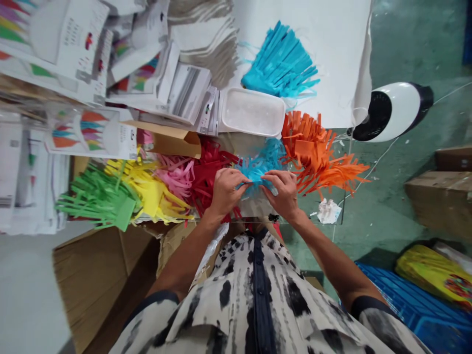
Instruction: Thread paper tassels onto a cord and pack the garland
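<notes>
Between my hands lies a light-blue fringed paper tassel (262, 160), low over the front of the table. My left hand (229, 191) pinches its near edge from the left, thumb against fingers. Close by on the other side, my right hand (283, 192) pinches the same blue paper. Dark red tassels (211, 169) lie beside and partly behind my left hand. Orange tassels (309, 152) are piled just right of my right hand. Farther back rests a fanned bundle of blue tassels (282, 61).
Pink (179, 172), yellow (151, 194) and green tassels (101, 194) lie to the left. A white plastic tub (253, 112) stands behind the blue paper. Printed packages (92, 132) are stacked left. Crumpled paper (329, 211) sits at the right edge. An open carton (103, 275) stands below.
</notes>
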`<act>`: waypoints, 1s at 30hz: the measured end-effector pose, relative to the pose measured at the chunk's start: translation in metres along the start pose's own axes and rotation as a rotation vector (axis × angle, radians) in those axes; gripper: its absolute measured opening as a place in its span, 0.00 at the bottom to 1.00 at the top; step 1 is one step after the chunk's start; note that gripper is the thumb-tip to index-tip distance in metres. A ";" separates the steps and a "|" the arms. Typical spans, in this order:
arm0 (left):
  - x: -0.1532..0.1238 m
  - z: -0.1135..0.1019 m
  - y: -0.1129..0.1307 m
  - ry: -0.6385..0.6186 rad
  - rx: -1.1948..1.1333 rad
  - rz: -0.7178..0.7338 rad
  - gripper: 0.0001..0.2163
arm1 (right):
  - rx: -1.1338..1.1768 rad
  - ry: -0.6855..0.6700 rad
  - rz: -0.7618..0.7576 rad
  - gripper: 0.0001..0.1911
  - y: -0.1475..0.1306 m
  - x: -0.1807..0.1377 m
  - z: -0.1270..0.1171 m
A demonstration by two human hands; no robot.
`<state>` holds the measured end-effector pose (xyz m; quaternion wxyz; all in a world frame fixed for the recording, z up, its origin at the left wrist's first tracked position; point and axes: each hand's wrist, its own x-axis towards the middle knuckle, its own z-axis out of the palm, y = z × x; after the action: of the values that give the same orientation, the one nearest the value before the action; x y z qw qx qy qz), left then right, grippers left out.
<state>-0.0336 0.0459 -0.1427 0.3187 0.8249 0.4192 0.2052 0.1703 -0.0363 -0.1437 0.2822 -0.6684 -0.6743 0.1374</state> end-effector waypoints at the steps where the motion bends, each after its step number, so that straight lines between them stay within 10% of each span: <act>1: 0.002 -0.003 0.000 -0.009 -0.009 0.010 0.05 | 0.017 -0.002 -0.002 0.06 -0.001 0.003 -0.002; 8: 0.012 -0.014 -0.001 -0.100 -0.010 0.097 0.14 | -0.030 -0.029 -0.064 0.17 -0.010 0.017 -0.014; 13: 0.017 -0.023 0.001 -0.163 0.000 0.142 0.16 | -0.007 -0.026 -0.059 0.03 -0.013 0.022 -0.013; 20: 0.011 -0.027 0.017 0.214 -0.111 -0.036 0.16 | 0.265 0.036 0.087 0.08 -0.008 0.024 -0.014; 30: -0.003 -0.011 0.029 0.201 0.033 -0.093 0.12 | 0.114 -0.043 0.036 0.11 -0.019 0.020 -0.017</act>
<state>-0.0256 0.0341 -0.1150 0.2708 0.7849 0.4903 0.2651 0.1648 -0.0209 -0.1155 0.3030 -0.6602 -0.6590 0.1951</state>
